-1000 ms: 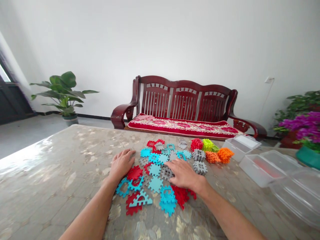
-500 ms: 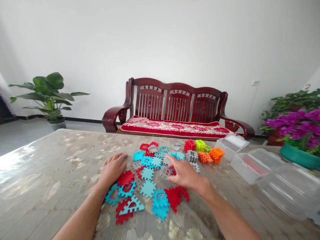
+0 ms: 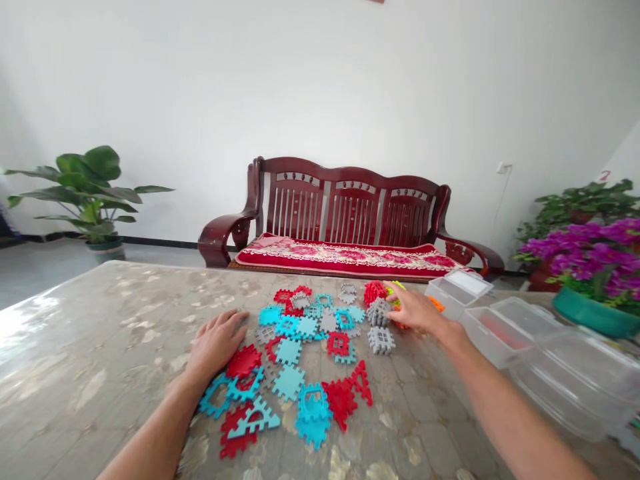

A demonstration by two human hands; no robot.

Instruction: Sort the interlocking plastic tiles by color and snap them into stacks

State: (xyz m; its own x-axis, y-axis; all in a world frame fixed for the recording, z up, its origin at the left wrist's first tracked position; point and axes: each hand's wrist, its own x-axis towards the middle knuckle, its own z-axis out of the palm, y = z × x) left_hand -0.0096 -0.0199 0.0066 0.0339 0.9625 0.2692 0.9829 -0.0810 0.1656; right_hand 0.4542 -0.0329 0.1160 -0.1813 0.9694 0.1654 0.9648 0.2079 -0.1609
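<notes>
The grey lump point(image 3: 379, 312) of clipped-together pieces sits at the far right end of the toy pile on the bench point(image 3: 100, 347). A red lump point(image 3: 374, 292) is just behind it and touches it. A bit of an orange lump point(image 3: 437, 304) peeks out on the other side.

The right hand point(image 3: 414, 311) lies right there. Its grip is open, with the fingers stretched out and pointing left. The fingertips point(image 3: 395, 290) are at the spot where the grey and red lumps meet. The palm hides what is under it, so I cannot tell if it presses on anything. I can see nothing pinched. So the lumps lie just to the left of this grip and partly under it. The arm comes in from the near right.

The left hand point(image 3: 215, 341) is well apart from the lumps, at the left side of the pile. Its grip is open and flat, palm down, and holds nothing. It touches a flat red piece point(image 3: 244, 361). The right hand is much nearer to the lumps.

Between the two hands, flat blue, red and grey pieces lie spread on the bench. A small grey piece point(image 3: 381, 340) lies just in front of the grey lump. Clear boxes point(image 3: 505, 327) stand to the right, near the right wrist. A red wooden sofa point(image 3: 345, 213) stands behind the bench.
</notes>
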